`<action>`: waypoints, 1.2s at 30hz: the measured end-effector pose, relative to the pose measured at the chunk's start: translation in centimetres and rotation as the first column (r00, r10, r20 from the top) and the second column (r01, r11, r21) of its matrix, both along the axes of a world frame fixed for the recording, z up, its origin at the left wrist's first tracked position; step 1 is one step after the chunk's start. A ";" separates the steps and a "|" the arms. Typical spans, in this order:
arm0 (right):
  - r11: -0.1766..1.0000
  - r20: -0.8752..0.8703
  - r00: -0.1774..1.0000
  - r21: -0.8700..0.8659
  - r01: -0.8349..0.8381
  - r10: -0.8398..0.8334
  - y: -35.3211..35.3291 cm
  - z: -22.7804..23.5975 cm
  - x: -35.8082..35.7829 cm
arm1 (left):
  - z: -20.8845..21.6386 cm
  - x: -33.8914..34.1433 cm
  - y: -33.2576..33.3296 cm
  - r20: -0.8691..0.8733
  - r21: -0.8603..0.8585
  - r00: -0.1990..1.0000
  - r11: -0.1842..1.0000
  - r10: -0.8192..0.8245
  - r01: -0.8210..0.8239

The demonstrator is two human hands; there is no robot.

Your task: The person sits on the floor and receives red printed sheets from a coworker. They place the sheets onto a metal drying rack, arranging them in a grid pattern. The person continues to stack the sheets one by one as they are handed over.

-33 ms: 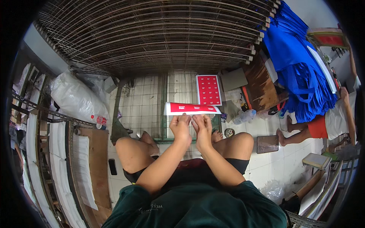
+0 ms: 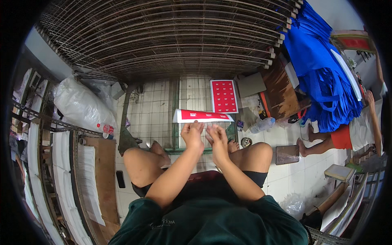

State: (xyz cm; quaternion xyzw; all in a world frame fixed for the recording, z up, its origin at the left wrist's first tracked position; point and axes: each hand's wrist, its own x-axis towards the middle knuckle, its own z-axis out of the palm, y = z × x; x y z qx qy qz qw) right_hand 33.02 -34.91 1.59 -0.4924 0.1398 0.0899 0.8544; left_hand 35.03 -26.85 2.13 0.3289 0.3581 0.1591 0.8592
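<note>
Sheet — L hand @ edge

The left forearm and right forearm angle inward between spread, bent knees. The left hand has its fingers curled; just beside it, the right hand shows bent, slightly blurred fingers.

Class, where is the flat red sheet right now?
In the head view, the flat red sheet lies right of centre on the wire rack, just beyond the curled sheet by the left hand, left of the grey panel.
</note>
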 end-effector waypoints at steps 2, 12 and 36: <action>0.934 0.004 0.961 -0.235 -0.269 0.278 -3.0 -0.5 -0.7 | -3.3 2.9 1.7 -0.028 -0.028 0.998 0.998 0.053 -0.054; 0.351 0.251 0.967 -0.910 0.219 0.045 -19.8 -0.2 0.6 | -16.3 20.6 6.5 0.020 -0.083 0.993 0.990 0.114 -0.112; 0.420 -0.085 0.986 -0.897 -0.139 0.145 -19.4 -1.0 4.7 | -42.4 12.3 8.8 -0.301 0.199 0.931 0.969 0.205 -0.149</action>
